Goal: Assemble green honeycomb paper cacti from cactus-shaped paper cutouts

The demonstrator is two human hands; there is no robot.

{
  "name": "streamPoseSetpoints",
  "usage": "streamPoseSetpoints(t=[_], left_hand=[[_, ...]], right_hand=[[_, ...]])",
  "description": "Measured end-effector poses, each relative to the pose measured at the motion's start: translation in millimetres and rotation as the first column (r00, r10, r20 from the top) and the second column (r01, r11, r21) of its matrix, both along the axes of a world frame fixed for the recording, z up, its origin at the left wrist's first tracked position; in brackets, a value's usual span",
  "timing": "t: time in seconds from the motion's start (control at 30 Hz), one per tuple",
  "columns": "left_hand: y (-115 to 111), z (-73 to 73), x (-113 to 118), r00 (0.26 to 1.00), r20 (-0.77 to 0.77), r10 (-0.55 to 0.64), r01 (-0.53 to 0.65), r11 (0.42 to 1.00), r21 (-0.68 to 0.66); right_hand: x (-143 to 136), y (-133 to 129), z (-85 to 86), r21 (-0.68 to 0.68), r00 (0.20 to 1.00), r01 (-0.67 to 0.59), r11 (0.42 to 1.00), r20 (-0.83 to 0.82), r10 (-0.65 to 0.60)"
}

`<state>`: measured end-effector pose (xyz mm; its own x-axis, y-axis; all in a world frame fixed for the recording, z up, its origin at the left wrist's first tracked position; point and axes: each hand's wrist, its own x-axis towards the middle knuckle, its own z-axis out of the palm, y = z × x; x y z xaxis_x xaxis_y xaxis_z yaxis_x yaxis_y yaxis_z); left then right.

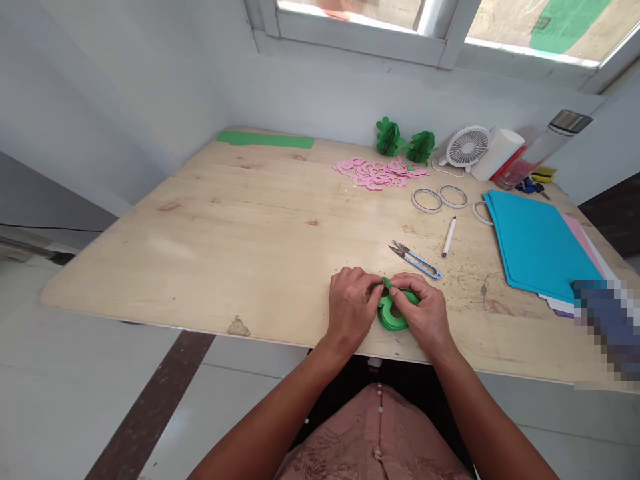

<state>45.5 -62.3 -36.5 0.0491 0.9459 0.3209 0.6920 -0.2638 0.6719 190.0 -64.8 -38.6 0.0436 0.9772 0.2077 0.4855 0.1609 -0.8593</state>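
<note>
Near the table's front edge lies a green paper cutout point(393, 321), a curved shape that looks layered. My left hand point(351, 301) pinches its upper edge between thumb and index finger. From the other side, my right hand point(421, 308) pinches the same upper part, its fingertips almost meeting the left ones. Fingers cover part of the paper, so its full outline is hidden. Just beyond the right hand rest small thread snips point(416, 260) with light blue handles, blades pointing left. A white pen point(449, 237) lies farther to the right.
Pink paper cutouts point(375, 175) lie in a heap behind, near two green paper ornaments point(389, 138). Rolls of tape point(427, 201), a small fan point(467, 148) and a bottle point(537, 157) stand at the back right. Blue sheets point(543, 243) lie right; a green strip point(270, 140) lies back left.
</note>
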Motion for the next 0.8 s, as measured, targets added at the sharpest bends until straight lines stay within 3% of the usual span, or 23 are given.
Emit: streamPoseSetpoints(t=[0.5, 0.8], left_hand=[[-1.2, -2.2, 0.9, 1.000, -0.023, 0.009, -0.008, 0.998, 0.061], [-1.6, 1.0, -0.4, 0.999, 0.029, 0.040, -0.040, 0.999, 0.004]], right_hand=[[2.0, 1.1, -0.1, -0.048, 1.000, -0.008, 0.999, -0.027, 0.007], [1.7, 0.8, 0.2, -0.025, 1.000, -0.014, 1.000, 0.021, 0.014]])
